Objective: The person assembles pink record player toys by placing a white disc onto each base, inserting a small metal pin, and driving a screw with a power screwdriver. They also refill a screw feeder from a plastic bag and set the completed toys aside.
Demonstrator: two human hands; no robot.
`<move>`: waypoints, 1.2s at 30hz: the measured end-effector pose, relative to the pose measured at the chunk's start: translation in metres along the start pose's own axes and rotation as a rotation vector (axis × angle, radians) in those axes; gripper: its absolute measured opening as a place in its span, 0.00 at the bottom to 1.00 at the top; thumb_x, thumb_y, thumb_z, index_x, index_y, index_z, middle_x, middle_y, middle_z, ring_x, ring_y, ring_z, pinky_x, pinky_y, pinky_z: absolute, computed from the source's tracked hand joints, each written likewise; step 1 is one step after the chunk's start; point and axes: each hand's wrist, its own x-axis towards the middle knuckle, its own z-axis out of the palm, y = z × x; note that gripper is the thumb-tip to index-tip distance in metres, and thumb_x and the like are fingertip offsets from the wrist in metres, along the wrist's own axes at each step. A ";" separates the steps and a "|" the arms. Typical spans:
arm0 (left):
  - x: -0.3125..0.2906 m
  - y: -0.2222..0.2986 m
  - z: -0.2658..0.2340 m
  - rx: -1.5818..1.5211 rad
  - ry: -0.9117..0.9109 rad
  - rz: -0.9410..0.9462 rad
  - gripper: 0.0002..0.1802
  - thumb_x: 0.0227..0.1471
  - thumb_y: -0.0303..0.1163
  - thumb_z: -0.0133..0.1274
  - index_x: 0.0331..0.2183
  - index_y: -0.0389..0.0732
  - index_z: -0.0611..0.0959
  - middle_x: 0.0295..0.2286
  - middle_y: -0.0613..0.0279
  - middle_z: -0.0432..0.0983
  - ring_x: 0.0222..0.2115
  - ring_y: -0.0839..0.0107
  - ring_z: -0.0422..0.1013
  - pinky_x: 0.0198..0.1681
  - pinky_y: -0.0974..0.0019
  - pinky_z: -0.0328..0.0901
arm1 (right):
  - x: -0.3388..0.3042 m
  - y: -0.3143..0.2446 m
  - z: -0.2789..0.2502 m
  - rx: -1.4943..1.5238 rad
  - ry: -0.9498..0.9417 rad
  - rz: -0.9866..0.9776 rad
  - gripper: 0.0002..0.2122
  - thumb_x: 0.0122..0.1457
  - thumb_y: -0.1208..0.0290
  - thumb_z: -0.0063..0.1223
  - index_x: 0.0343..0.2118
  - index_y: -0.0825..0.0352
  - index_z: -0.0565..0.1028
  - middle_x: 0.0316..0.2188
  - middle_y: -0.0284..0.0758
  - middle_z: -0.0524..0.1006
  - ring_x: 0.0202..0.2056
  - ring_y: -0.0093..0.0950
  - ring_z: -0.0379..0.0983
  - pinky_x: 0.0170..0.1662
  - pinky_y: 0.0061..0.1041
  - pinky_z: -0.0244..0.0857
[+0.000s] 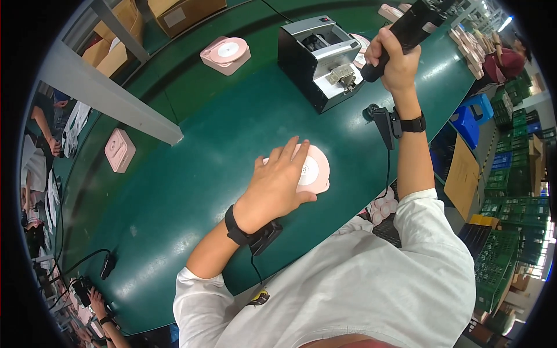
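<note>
A pale pink rounded device [322, 168] with a white disc on top lies on the green table. Spread across its left part is my left hand [277, 181], fingers stretched out and thumb by the near edge; the palm hides much of the device. My right hand [396, 60], raised at the upper right, is closed around a black electric screwdriver [413, 28]. The screwdriver's lower tip cannot be made out beyond my fist. A black and grey screw feeder machine [316, 61] stands to the left of that hand, with a metal piece at its front.
Other pink devices [226, 55] ride on the green conveyor [174, 87] along the far side, one [120, 151] farther left. A grey post [116, 93] rises by the table. Green crates [499, 261] are stacked at right. Other people work at both sides.
</note>
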 end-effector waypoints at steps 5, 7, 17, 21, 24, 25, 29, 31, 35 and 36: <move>0.025 -0.022 0.009 -0.003 0.248 0.025 0.55 0.42 0.50 0.72 0.63 0.31 0.66 0.63 0.42 0.61 0.60 0.47 0.64 0.63 0.34 0.55 | 0.009 0.014 0.005 0.116 0.068 -0.020 0.10 0.65 0.71 0.54 0.28 0.70 0.70 0.18 0.36 0.70 0.17 0.26 0.66 0.25 0.30 0.65; 0.033 -0.032 0.014 0.011 0.393 0.008 0.54 0.42 0.50 0.72 0.62 0.31 0.68 0.63 0.42 0.63 0.59 0.47 0.65 0.63 0.36 0.54 | 0.007 0.014 0.006 0.074 0.032 0.030 0.10 0.65 0.70 0.54 0.29 0.70 0.70 0.18 0.36 0.69 0.17 0.27 0.66 0.25 0.30 0.65; 0.032 -0.045 0.023 -0.134 0.446 0.010 0.52 0.40 0.50 0.72 0.60 0.33 0.70 0.62 0.49 0.66 0.58 0.52 0.66 0.60 0.47 0.56 | -0.035 -0.018 0.050 0.241 -0.117 0.097 0.11 0.65 0.65 0.53 0.32 0.67 0.68 0.18 0.35 0.68 0.17 0.26 0.64 0.26 0.31 0.65; 0.035 -0.046 0.023 -0.137 0.453 0.029 0.51 0.40 0.49 0.72 0.60 0.34 0.71 0.62 0.51 0.66 0.58 0.54 0.65 0.59 0.48 0.56 | -0.056 -0.021 0.088 0.339 -0.231 0.055 0.10 0.65 0.65 0.52 0.33 0.67 0.68 0.19 0.35 0.68 0.17 0.25 0.64 0.26 0.30 0.65; 0.033 -0.045 0.022 -0.145 0.455 0.019 0.51 0.40 0.49 0.72 0.60 0.34 0.71 0.61 0.53 0.66 0.58 0.54 0.65 0.59 0.49 0.56 | -0.068 -0.013 0.106 0.295 -0.300 0.125 0.10 0.64 0.67 0.53 0.33 0.68 0.67 0.19 0.36 0.68 0.17 0.25 0.64 0.25 0.29 0.65; 0.032 -0.043 0.021 -0.160 0.433 0.017 0.51 0.40 0.49 0.72 0.60 0.34 0.71 0.61 0.53 0.66 0.58 0.54 0.65 0.59 0.49 0.56 | -0.071 -0.012 0.108 0.296 -0.300 0.129 0.10 0.64 0.67 0.53 0.33 0.68 0.67 0.19 0.36 0.68 0.17 0.25 0.64 0.25 0.29 0.65; 0.029 -0.043 0.022 -0.183 0.394 0.005 0.51 0.39 0.49 0.72 0.60 0.34 0.70 0.60 0.55 0.67 0.57 0.55 0.66 0.59 0.49 0.56 | -0.080 -0.008 0.116 0.208 -0.280 0.176 0.10 0.64 0.68 0.54 0.32 0.68 0.67 0.18 0.36 0.68 0.17 0.25 0.64 0.24 0.28 0.64; 0.027 -0.045 0.025 -0.169 0.397 0.007 0.51 0.39 0.49 0.72 0.60 0.34 0.70 0.59 0.55 0.67 0.57 0.55 0.66 0.59 0.49 0.56 | -0.082 -0.006 0.116 0.237 -0.279 0.185 0.10 0.63 0.69 0.54 0.32 0.68 0.67 0.18 0.36 0.68 0.16 0.25 0.64 0.24 0.28 0.64; 0.026 -0.047 0.026 -0.177 0.398 0.001 0.51 0.39 0.49 0.72 0.60 0.35 0.70 0.59 0.56 0.67 0.57 0.55 0.66 0.59 0.49 0.56 | -0.086 -0.003 0.118 0.242 -0.274 0.178 0.10 0.63 0.69 0.54 0.32 0.68 0.66 0.18 0.36 0.68 0.16 0.25 0.64 0.24 0.27 0.64; 0.027 -0.047 0.027 -0.180 0.397 -0.002 0.51 0.39 0.49 0.72 0.60 0.35 0.70 0.59 0.56 0.67 0.57 0.55 0.66 0.59 0.49 0.56 | -0.087 -0.001 0.118 0.238 -0.271 0.171 0.10 0.63 0.69 0.54 0.32 0.68 0.66 0.18 0.36 0.68 0.16 0.25 0.64 0.24 0.27 0.64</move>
